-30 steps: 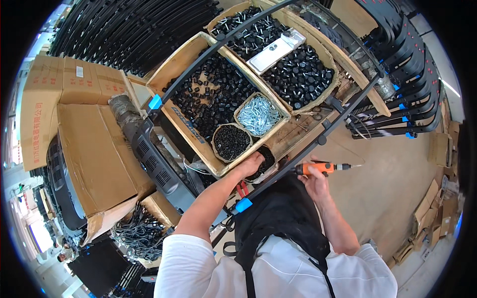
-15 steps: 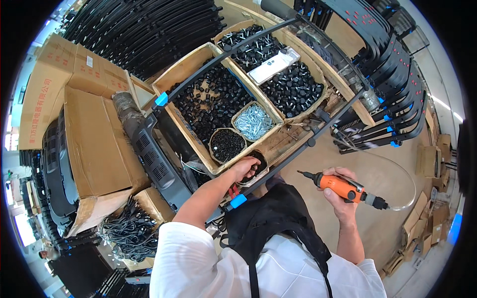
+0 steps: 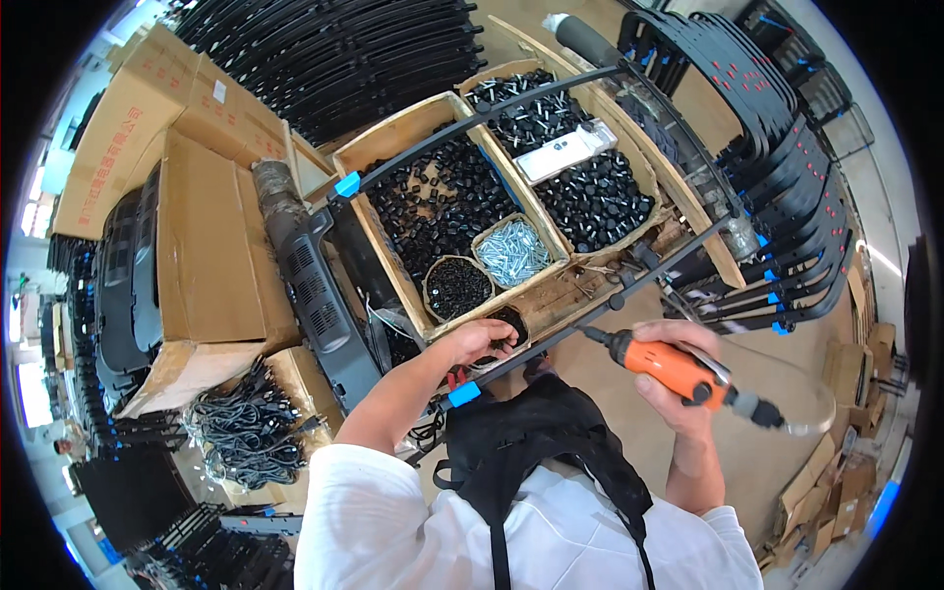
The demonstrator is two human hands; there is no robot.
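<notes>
Orange power screwdriver (image 3: 677,372), near right, held in mid-air by the right hand (image 3: 685,418): fingers and thumb wrapped snugly round the body, bit aimed left toward the dark frame bar (image 3: 560,336); touching or merely beside it, impossible to tell. Near left, a heap of black cords (image 3: 251,433). Just past the bar, the left hand (image 3: 482,342) at the mouth of a small cup (image 3: 523,342) of dark parts, fingertips drawn narrowly together; anything pinched between them too small to tell. Step in hand, by the look of it: picking from the cup, screwdriver on standby. Called for next, in judgement: a sure hold on one part, then a lift clear of rim and bar, bit kept away from the fingers. Beyond, a wooden tray (image 3: 391,130) with silver screws (image 3: 512,253) and, farther left, black caps (image 3: 433,216). Farther right, black-headed studs (image 3: 600,202), a white piece (image 3: 565,150) across them. Far left, stacked black curved bars (image 3: 344,59).
</notes>
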